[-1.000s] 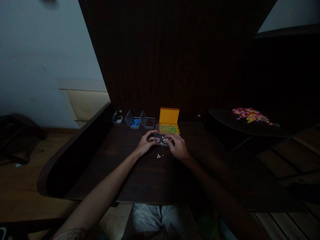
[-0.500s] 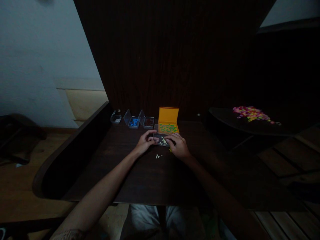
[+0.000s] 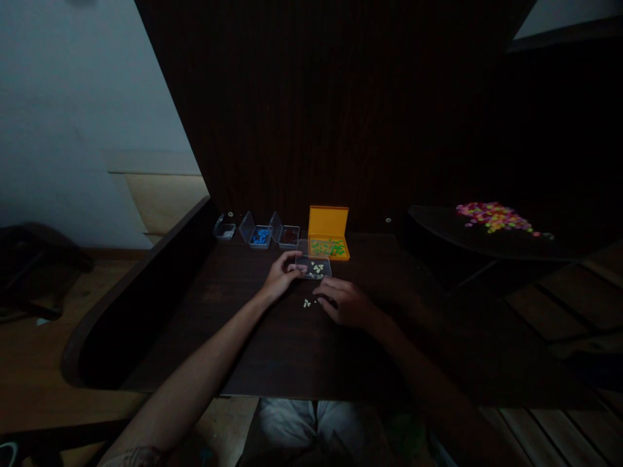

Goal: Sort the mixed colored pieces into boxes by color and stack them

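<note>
A small clear box [image 3: 314,266] with pale beads in it sits on the dark wooden table [image 3: 272,344]. My left hand [image 3: 280,277] grips the box's left edge with curled fingers. My right hand [image 3: 341,303] rests on the table just below and right of the box, fingers curled, fingertips beside a few loose pale beads [image 3: 306,303]. What those fingers hold, if anything, is hidden in the dim light.
Behind the clear box stands an open orange box [image 3: 329,235] of green and yellow beads. To its left are open clear boxes with dark red beads [image 3: 290,236], blue beads [image 3: 261,237] and one more [image 3: 226,229]. A heap of pink and yellow beads [image 3: 491,216] lies on a side shelf.
My right hand has left the clear box and drawn back toward me, down to the loose beads. The left hand has stayed on the box.
</note>
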Demonstrator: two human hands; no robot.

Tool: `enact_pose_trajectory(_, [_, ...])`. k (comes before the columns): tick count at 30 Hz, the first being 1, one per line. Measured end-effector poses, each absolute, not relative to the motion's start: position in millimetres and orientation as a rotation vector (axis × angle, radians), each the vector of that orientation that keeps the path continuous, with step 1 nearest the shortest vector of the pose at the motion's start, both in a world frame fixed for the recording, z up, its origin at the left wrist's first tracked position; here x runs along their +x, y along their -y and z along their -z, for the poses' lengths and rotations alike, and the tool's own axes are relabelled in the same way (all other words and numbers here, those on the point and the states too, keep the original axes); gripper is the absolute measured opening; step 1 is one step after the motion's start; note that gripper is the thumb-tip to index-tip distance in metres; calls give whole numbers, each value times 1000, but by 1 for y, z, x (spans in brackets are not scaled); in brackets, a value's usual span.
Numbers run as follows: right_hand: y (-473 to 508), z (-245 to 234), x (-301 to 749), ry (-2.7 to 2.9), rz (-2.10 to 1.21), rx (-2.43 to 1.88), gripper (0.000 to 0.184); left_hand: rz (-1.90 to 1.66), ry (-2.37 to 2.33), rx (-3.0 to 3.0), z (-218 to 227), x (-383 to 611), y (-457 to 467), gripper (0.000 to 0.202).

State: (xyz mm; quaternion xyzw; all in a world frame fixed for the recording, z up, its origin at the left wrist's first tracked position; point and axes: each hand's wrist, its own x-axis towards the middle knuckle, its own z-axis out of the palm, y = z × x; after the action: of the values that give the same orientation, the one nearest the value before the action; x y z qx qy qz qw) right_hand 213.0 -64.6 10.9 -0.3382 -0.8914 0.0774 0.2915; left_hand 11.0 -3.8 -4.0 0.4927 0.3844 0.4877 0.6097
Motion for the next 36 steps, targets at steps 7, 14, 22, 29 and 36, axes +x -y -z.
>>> enact_pose_trajectory(7, [69, -3, 204, 2421, -298, -944, 23, -1122, -899, 1138, 3, 12, 4, 56])
enact_pose_trajectory(14, [69, 4, 186, 2415, -310, -855, 21, -1127, -903, 1156, 2, 13, 5, 53])
enact_pose_trajectory(22, [70, 5, 176, 2457, -325, -870, 19, -1131, -850, 1148, 4, 13, 3, 50])
enact_pose_trajectory(29, [72, 8, 170, 2466, -184, -969, 30, -1129, -850, 1167, 6, 12, 2, 48])
enact_pose_trajectory(36, [75, 5, 178, 2500, -41, -1175, 31, -1113, -870, 1144, 5, 13, 2, 50])
